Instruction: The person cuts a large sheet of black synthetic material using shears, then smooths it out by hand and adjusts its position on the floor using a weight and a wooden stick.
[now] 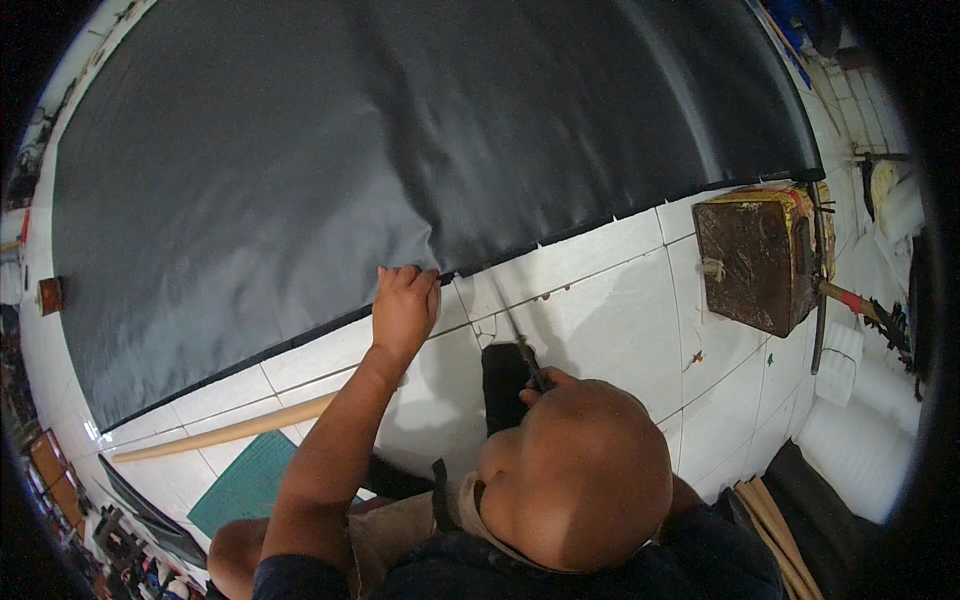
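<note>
A large black sheet (250,180), smooth and slightly shiny like vinyl or leatherette, spreads over the floor. My left hand (405,310) grips its near edge, fingers curled over it, and a crease runs up from there. Small notches show along the edge to the right. Partly hidden behind my bent knee (600,470), my right hand (545,384) is closed around the dark handle of a long, thin tool (518,335). Its narrow, blurred shaft points toward the sheet's edge; its exact kind is unclear.
A brown, worn box-shaped block (755,262) stands at the sheet's right end. A wooden pole (230,428) and a green mat (240,480) lie at lower left. White rolls (860,455) sit at right. A small reddish block (50,296) touches the sheet's left edge.
</note>
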`<state>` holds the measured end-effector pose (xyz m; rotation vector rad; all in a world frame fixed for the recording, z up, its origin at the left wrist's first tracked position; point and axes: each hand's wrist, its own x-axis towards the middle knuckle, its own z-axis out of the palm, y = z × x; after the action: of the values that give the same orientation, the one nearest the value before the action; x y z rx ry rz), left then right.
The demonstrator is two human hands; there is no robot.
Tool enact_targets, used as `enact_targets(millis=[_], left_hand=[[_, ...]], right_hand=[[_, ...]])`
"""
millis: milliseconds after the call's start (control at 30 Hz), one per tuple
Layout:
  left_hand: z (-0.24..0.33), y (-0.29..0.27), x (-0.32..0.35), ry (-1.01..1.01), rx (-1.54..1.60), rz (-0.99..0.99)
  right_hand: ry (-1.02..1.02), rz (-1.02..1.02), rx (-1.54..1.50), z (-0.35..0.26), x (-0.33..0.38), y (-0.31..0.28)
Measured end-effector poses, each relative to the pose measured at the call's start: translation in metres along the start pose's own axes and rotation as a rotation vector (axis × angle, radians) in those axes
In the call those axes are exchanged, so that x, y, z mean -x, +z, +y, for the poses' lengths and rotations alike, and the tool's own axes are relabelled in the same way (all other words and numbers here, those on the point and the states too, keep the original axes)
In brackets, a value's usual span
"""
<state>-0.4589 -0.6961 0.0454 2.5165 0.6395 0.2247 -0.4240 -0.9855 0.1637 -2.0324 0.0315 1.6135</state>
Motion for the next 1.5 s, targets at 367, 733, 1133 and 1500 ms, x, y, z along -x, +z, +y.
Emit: enact_targets(millis=[367,733,1133,1500], left_hand=[[-0.004,-0.001,-0.003,-0.05,0.144,-0.048],[0.003,-0.002,0.007,-0.044,0.186,0.08],[0.0,0.001,0.007,0.048,0.134,0.1],[-0.004,0.009,0.016,0.119,0.046,0.053]], right_hand=[[-0.179,-0.123,0.01,-0.069,0.009,0.004],[-0.362,-0.302,-0.223,-0.096,0.012,-0.002],[-0.331,0.005,0.019,-0.103,-0.052,0.039],[-0.436,0.097,-0.083,-0.027,-0.146,0.061]])
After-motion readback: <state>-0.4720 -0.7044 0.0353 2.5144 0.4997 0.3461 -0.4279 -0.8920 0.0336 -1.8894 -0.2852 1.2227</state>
